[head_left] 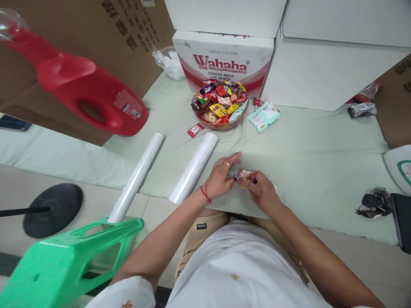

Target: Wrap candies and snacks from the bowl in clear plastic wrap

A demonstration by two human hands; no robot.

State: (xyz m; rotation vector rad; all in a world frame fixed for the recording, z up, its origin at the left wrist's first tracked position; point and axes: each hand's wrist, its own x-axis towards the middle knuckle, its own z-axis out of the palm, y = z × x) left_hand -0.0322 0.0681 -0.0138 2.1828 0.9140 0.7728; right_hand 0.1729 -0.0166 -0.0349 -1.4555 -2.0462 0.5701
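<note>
The right hand [263, 191] pinches a packet [243, 174]; the left hand [220, 176], grip unclear, seemingly adjusts its end; steady holding seems needed next.

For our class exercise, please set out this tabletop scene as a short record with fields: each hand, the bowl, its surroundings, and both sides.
Right hand: holds a small, clear-wrapped packet
Left hand: at the small packet's left end; its grip is unclear
Bowl: filled with mixed wrapped sweets, in front of the Wahaha box
Around bowl: red packet at front left; mint-green packet at right
Left side: two white rolls, red bottle, green stool
Right side: keys
</note>
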